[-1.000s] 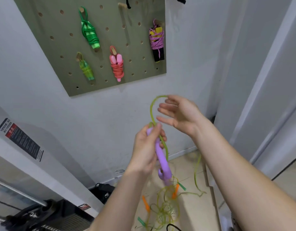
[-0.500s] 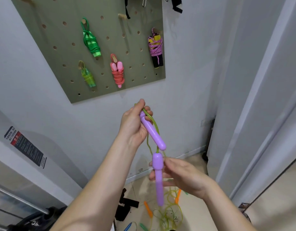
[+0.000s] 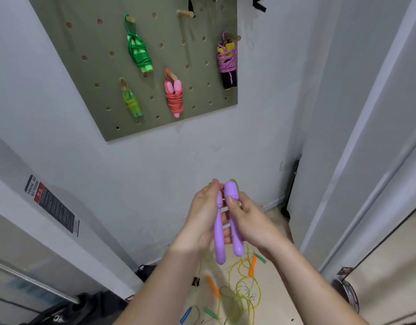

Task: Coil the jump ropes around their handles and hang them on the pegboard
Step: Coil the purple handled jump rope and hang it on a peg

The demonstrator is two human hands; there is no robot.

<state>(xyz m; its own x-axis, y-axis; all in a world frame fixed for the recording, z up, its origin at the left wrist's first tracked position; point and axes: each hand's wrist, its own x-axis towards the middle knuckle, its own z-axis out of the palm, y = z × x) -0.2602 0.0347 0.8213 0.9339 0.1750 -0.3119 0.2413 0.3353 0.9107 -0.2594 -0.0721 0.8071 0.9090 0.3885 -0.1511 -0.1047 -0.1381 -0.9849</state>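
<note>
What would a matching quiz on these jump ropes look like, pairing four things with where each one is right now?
Things:
1. purple handles
2. bright green jump rope
3. black-handled jump rope
4. orange handles

Places:
A. lying on the floor
B. hung at the right edge of the pegboard
C. gripped side by side, one in the left hand, one in the right hand
D. hung above the lime jump rope

Pairs: 1-C, 2-D, 3-B, 4-A.
</note>
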